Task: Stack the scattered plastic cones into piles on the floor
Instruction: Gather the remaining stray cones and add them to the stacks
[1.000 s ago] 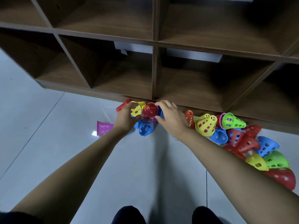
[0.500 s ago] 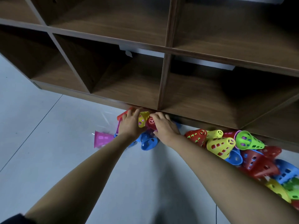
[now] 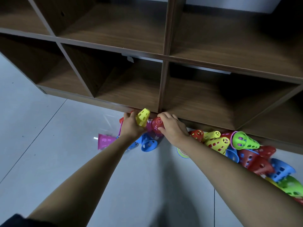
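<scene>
Both arms reach to the foot of the shelf unit. My left hand (image 3: 132, 126) grips a yellow perforated cone (image 3: 143, 119), its narrow end pointing up. My right hand (image 3: 172, 127) curls over a red cone (image 3: 157, 126) lying right beside the yellow one. Under the hands lie a blue cone (image 3: 148, 143) and a pink cone (image 3: 105, 141) on its side. To the right, a heap of scattered cones runs along the shelf base: red (image 3: 196, 134), yellow (image 3: 217, 144), green (image 3: 245, 141), more red (image 3: 255, 161) and blue (image 3: 282, 169).
A dark wooden cubby shelf (image 3: 161, 89) with open compartments stands directly ahead, its base at the cones. Grey glossy floor tiles (image 3: 49, 161) spread left and toward me. A small round striped object (image 3: 182, 154) lies by my right forearm.
The camera has tilted up and moved closer to the shelf. My left hand has raised the yellow cone higher, and the red cone sits lower beside it under my right hand.
</scene>
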